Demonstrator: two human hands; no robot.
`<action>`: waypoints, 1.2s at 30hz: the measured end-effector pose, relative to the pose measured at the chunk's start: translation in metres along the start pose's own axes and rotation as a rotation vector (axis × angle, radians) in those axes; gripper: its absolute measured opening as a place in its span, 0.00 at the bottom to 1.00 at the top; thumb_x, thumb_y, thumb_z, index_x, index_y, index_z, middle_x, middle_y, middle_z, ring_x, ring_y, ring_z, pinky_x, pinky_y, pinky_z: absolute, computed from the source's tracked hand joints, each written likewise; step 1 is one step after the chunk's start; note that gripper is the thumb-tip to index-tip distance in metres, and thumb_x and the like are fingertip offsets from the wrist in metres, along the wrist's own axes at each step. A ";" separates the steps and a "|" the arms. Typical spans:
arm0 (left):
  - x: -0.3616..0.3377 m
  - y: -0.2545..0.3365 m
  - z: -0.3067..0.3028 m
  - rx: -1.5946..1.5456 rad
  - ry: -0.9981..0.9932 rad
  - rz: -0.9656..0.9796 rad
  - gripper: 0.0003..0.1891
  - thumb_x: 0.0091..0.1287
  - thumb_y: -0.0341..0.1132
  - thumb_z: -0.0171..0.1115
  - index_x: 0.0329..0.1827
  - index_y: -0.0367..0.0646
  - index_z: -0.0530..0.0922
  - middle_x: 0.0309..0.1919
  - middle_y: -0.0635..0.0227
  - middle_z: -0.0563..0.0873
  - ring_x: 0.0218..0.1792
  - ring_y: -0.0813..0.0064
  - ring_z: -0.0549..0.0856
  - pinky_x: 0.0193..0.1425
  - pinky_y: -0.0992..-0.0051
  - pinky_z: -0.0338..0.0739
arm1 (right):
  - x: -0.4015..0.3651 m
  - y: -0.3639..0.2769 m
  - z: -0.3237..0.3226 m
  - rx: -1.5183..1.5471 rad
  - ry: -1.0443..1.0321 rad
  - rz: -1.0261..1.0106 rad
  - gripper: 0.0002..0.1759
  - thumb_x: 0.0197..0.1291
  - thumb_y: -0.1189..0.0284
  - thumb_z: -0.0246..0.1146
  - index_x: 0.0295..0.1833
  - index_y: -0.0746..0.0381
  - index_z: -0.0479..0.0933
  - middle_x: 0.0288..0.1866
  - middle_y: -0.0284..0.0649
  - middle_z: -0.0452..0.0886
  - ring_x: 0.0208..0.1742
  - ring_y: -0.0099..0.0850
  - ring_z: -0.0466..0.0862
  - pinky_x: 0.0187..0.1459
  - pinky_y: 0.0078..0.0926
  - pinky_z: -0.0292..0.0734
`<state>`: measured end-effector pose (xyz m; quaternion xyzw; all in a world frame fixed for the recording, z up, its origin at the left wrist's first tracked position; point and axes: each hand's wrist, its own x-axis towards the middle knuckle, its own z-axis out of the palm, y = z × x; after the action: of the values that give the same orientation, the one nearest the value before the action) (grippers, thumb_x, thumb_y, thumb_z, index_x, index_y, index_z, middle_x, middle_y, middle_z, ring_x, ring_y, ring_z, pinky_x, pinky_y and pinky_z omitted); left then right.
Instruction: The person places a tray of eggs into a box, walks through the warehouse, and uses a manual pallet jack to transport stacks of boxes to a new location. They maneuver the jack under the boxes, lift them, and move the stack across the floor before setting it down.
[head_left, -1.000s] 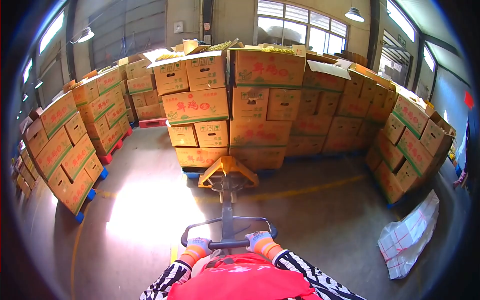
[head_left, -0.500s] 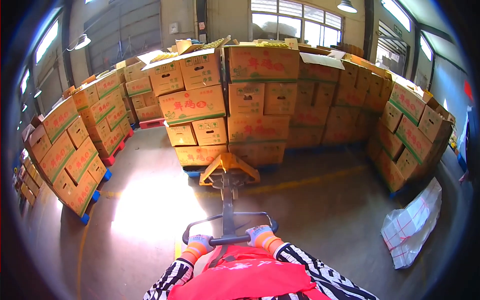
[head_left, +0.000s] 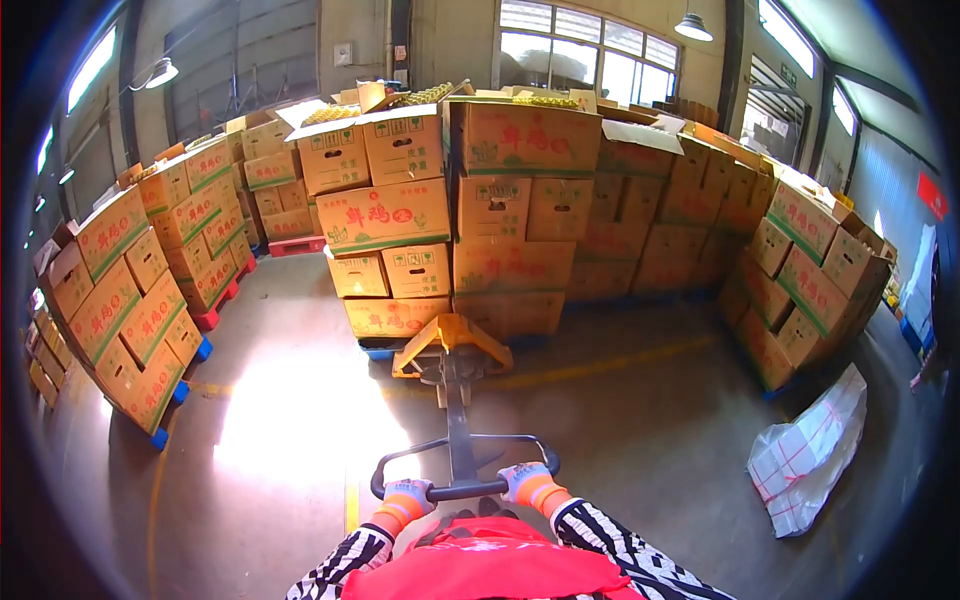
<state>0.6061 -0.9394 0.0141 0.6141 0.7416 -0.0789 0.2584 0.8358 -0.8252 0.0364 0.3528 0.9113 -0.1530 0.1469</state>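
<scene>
Both of my hands wear grey gloves with orange cuffs. My left hand (head_left: 408, 496) is wrapped round the left end of the lower bar of a pallet jack handle (head_left: 466, 491). My right hand (head_left: 524, 482) grips the right end of that bar. From the handle a dark shaft runs forward to the yellow body of the pallet jack (head_left: 452, 335). Its forks are hidden under a tall stack of cardboard boxes (head_left: 384, 211), which stands on a blue pallet (head_left: 378, 353). Red and green print marks the boxes.
Box stacks on pallets stand at the left (head_left: 125, 310) and at the right (head_left: 815, 280). More boxes (head_left: 640, 210) line the back. A white plastic sheet or sack (head_left: 808, 452) lies on the floor at right. Bright sunlight covers the floor (head_left: 300, 415) left of the jack.
The handle has shifted slightly down and to the right in view, both hands still on it. The surrounding stacks sit slightly further left in view.
</scene>
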 end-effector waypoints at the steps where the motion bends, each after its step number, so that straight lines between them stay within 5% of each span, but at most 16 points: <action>1: 0.001 0.000 -0.001 -0.006 0.015 0.001 0.15 0.56 0.48 0.58 0.43 0.54 0.81 0.43 0.62 0.85 0.48 0.60 0.83 0.53 0.60 0.74 | 0.001 0.000 -0.003 -0.005 -0.002 0.000 0.16 0.52 0.56 0.61 0.43 0.52 0.77 0.42 0.40 0.83 0.46 0.40 0.82 0.47 0.38 0.75; 7: -0.002 0.004 -0.004 -0.004 0.093 0.021 0.15 0.56 0.49 0.57 0.38 0.52 0.83 0.38 0.59 0.86 0.42 0.57 0.84 0.48 0.62 0.76 | 0.001 0.001 -0.008 0.014 -0.029 -0.001 0.17 0.51 0.56 0.62 0.44 0.51 0.77 0.41 0.40 0.83 0.46 0.40 0.82 0.48 0.38 0.75; 13: 0.005 0.006 0.016 0.026 0.104 -0.007 0.14 0.54 0.46 0.58 0.40 0.54 0.83 0.40 0.61 0.86 0.46 0.59 0.83 0.51 0.62 0.76 | -0.001 0.001 0.007 -0.048 -0.052 0.019 0.23 0.54 0.55 0.62 0.54 0.52 0.76 0.53 0.41 0.81 0.56 0.40 0.79 0.55 0.38 0.73; 20: 0.012 0.008 0.031 0.057 0.130 -0.017 0.15 0.54 0.46 0.57 0.41 0.55 0.83 0.41 0.61 0.85 0.46 0.60 0.83 0.52 0.64 0.75 | -0.002 0.008 0.019 -0.043 -0.023 0.004 0.26 0.55 0.55 0.63 0.58 0.52 0.74 0.55 0.41 0.80 0.57 0.41 0.78 0.57 0.39 0.72; 36: -0.006 0.029 0.041 0.037 0.147 -0.057 0.16 0.54 0.47 0.58 0.43 0.55 0.83 0.43 0.61 0.85 0.48 0.60 0.82 0.53 0.64 0.75 | -0.018 0.020 0.036 -0.056 0.055 -0.021 0.21 0.53 0.55 0.61 0.51 0.52 0.77 0.50 0.40 0.82 0.53 0.40 0.80 0.53 0.38 0.74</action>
<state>0.6463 -0.9554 -0.0123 0.6016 0.7740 -0.0549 0.1896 0.8680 -0.8355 0.0073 0.3432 0.9225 -0.1193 0.1303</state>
